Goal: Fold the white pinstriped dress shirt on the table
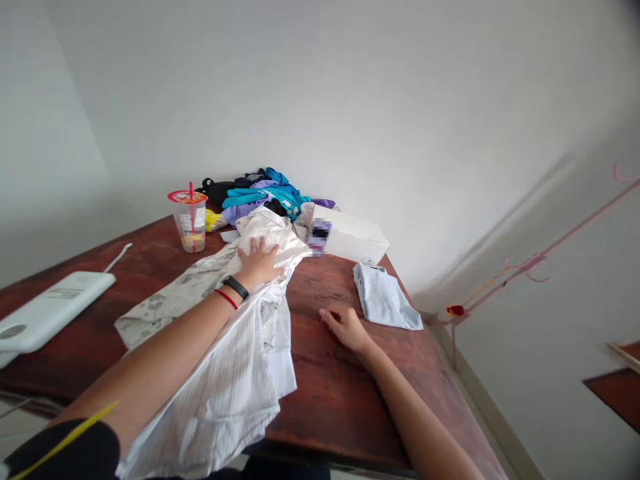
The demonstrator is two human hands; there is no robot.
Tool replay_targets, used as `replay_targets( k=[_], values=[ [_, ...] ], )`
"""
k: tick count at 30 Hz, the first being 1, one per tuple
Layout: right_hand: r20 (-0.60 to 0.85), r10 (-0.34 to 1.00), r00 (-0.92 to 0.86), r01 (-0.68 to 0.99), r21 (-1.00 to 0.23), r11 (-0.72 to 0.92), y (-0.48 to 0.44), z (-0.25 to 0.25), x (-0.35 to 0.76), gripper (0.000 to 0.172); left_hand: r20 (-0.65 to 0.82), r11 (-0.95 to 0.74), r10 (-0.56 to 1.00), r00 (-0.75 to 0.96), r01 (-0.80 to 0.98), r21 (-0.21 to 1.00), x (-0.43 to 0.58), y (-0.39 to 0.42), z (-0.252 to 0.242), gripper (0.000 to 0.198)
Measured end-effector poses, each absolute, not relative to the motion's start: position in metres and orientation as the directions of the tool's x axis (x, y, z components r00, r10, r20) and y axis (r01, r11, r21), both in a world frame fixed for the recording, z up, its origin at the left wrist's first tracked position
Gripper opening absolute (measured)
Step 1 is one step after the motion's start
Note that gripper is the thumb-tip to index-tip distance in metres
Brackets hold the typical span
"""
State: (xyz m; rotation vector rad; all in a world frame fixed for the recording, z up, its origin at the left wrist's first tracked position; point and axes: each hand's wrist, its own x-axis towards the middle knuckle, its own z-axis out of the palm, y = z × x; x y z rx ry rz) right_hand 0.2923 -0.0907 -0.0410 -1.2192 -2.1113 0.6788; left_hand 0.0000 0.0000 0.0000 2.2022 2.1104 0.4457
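My left hand (pixel 260 261) lies flat with fingers spread on a white striped shirt (pixel 220 393). The shirt stretches across the table, and its lower part hangs over the front edge. Under and beside it shows a pale cloth with grey flower-like prints (pixel 160 300). My right hand (pixel 345 325) rests on the bare wood to the right of the shirt, its fingers curled in and holding nothing that I can see. Just beyond it lies a folded light-blue garment (pixel 385 297).
The dark red-brown wooden table (pixel 340 413) stands against the walls. At the back are a heap of clothes (pixel 270 193) and a white box (pixel 350 233). A plastic cup with a red straw (pixel 191 223) and a white flat device (pixel 60 307) stand left. A pink rack (pixel 520 267) is right.
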Motion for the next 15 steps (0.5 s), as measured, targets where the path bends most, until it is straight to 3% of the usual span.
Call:
replay_targets(
  k=[6,12,15],
  values=[
    [0.212,0.896,-0.391,0.577,-0.702,0.417,-0.089,-0.044,0.293,0.047,0.354,-0.126,0.935,0.001,0.935,0.330,-0.003,-0.007,0.005,0.030],
    [0.192,0.902,-0.386,0.562,-0.726,0.396,-0.089,-0.046,0.293,0.047,0.427,-0.103,0.902,-0.068,0.925,0.365,-0.006,-0.005,0.013,0.020],
    [0.175,0.905,-0.387,0.552,-0.743,0.379,-0.089,-0.046,0.294,0.046,0.459,-0.069,0.879,-0.127,0.919,0.388,-0.006,-0.002,0.020,0.023]
  ],
)
